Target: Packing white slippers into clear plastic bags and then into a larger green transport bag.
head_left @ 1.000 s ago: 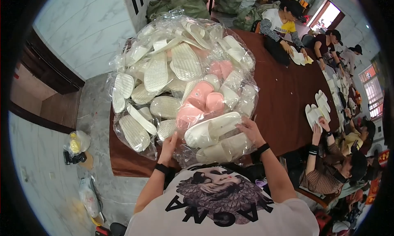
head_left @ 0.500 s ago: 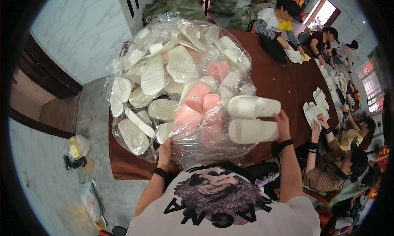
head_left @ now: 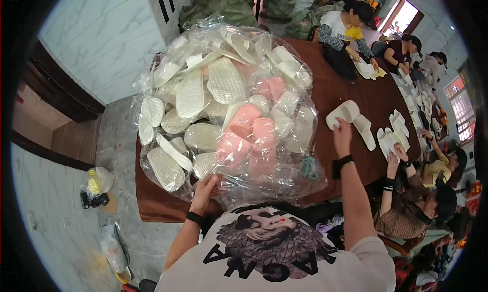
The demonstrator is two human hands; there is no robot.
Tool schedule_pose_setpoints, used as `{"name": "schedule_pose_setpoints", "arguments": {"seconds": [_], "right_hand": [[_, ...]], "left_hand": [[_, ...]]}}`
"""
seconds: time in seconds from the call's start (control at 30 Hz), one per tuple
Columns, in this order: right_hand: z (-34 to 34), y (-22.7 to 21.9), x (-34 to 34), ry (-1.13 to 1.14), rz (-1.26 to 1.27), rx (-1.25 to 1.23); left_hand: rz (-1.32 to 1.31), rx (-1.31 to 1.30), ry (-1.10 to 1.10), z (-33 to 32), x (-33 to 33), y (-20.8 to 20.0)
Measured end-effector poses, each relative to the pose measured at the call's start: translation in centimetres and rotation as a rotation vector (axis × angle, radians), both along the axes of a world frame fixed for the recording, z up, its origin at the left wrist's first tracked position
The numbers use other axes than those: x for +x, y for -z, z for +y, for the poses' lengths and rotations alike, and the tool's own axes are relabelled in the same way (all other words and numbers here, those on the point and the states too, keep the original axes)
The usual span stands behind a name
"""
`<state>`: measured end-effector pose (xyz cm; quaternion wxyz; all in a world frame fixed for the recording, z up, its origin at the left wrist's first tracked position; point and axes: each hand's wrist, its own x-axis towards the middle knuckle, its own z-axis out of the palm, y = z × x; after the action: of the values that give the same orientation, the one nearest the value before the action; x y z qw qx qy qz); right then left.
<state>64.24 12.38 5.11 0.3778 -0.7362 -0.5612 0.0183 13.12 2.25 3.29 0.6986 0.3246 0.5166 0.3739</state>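
Note:
A large clear plastic bag (head_left: 239,183) bulges with white slippers (head_left: 189,94) and a few pink slippers (head_left: 263,142). At its near edge, my left hand (head_left: 205,188) is closed on the gathered film. Right of the bag, over the brown table, my right hand (head_left: 343,132) grips a white slipper (head_left: 343,112) by its near end. A second white slipper (head_left: 364,131) lies angled against it, toe and heel pointing away to the right. Whether my fingers also touch that second one, I cannot tell.
A brown-covered table (head_left: 330,63) carries the bag. At the right, a co-worker's hands (head_left: 396,157) handle white slippers (head_left: 390,139); at the far side another person (head_left: 345,33) works on a slipper. Green sacks (head_left: 216,7) stand behind. A teal tangle (head_left: 311,169) shows by the bag's right corner.
My right hand has carried the pair of white slippers from above the bag's right side to the table on the right, where they now splay apart. My left hand stays on the bag.

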Motion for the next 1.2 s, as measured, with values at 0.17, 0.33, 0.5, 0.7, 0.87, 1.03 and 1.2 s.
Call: {"name": "schedule_pose_setpoints", "arguments": {"seconds": [0.17, 0.33, 0.5, 0.7, 0.87, 1.03, 1.2], "right_hand": [[3.8, 1.7, -7.4, -0.395, 0.039, -0.171], [5.7, 3.4, -5.6, -0.443, -0.048, -0.277], [6.6, -7.1, -4.7, -0.306, 0.604, -0.004], [4.4, -15.6, -2.6, -0.312, 0.688, 0.102], [2.3, -19.3, -4.9, -0.358, 0.915, 0.312], [-1.1, -23.6, -9.3, -0.531, 1.199, 0.532], [-6.8, -24.7, -13.7, -0.640, 2.039, 0.738]], "left_hand": [[-0.027, -0.007, 0.000, -0.6, -1.4, 2.5], [-0.060, -0.006, -0.021, -0.7, -1.0, 0.8], [-0.032, -0.021, -0.035, -1.1, -2.0, 2.1], [-0.037, -0.066, -0.022, -0.2, -1.6, 2.3], [0.012, -0.036, 0.003, -0.2, -1.8, 3.3], [0.019, 0.005, -0.014, -0.4, -1.4, 2.6], [0.036, -0.011, -0.025, -0.7, -1.7, 2.9]]}}
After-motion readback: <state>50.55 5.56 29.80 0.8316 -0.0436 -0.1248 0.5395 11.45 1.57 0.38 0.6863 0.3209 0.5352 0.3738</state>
